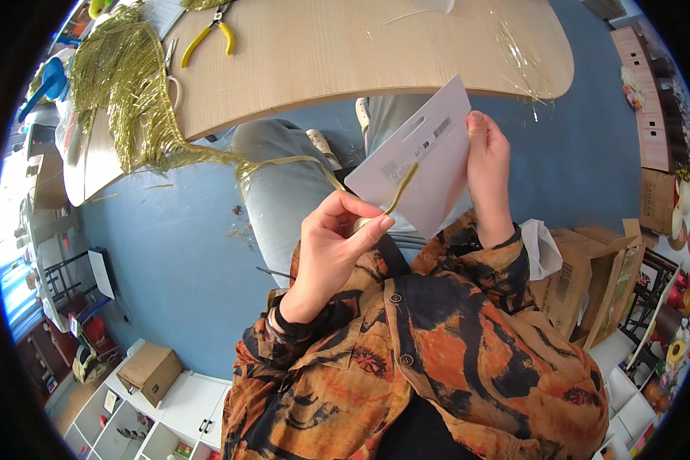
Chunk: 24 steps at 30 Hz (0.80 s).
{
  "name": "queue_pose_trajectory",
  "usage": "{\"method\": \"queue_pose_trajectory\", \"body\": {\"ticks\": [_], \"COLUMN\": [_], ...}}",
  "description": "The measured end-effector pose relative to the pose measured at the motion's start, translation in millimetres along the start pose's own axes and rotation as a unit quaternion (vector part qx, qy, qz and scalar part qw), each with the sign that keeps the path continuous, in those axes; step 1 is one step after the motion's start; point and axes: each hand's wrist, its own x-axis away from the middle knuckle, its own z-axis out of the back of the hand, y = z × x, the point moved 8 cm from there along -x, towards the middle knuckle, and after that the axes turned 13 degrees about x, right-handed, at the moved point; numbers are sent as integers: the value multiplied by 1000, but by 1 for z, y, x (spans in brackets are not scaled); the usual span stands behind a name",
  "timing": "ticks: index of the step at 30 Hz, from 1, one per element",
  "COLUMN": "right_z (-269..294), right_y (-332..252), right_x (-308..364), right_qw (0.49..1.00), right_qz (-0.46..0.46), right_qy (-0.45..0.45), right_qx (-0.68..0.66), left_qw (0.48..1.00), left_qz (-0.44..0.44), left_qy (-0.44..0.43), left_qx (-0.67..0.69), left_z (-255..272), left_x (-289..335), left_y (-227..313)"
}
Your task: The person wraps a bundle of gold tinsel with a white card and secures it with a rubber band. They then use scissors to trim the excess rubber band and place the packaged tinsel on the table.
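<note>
My left hand (323, 249) is closed in a pinch on a narrow gold-green strip (403, 188). Its free end sticks up past my fingertips in front of a white card (437, 180). The other end trails over my left leg and joins a gold tinsel fringe (123, 92) hanging off the table's left side. My right hand (489, 165) grips the card by its right edge, thumb at the upper corner. The card is tilted, with a barcode and a hang slot near its upper edge. Whether the strip touches the card I cannot tell.
On the wooden table (314, 54) lie yellow-handled pliers (208, 37), scissors (174, 80) and loose tinsel strands (521, 57) at the right. Cardboard boxes (583, 276) and a white bag (538, 249) stand at my right. White shelving (184, 406) is at the lower left.
</note>
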Motion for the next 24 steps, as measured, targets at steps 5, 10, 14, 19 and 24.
{"method": "queue_pose_trajectory", "body": {"ticks": [5, 10, 14, 19, 24], "right_z": [-6, -10, -12, 24, -10], "right_y": [-5, -15, -19, -81, -132], "right_x": [-2, 0, 2, 29, 93], "right_qw": [999, 998, 992, 961, 887], "right_qz": [-13, -10, -38, 237, 439], "right_qy": [-21, -60, -117, 139, 14], "right_qx": [-22, -26, -27, 13, 139], "left_qw": [998, 995, 995, 990, 987], "left_qz": [-20, -51, 1, 0, -1], "left_qy": [33, 81, 98, 125, 129], "left_qx": [41, 41, 34, 66, 93], "left_z": [8, 12, 22, 33, 32], "left_x": [-8, -15, -17, -19, -20], "left_y": [-3, -5, -13, -17, -12]}}
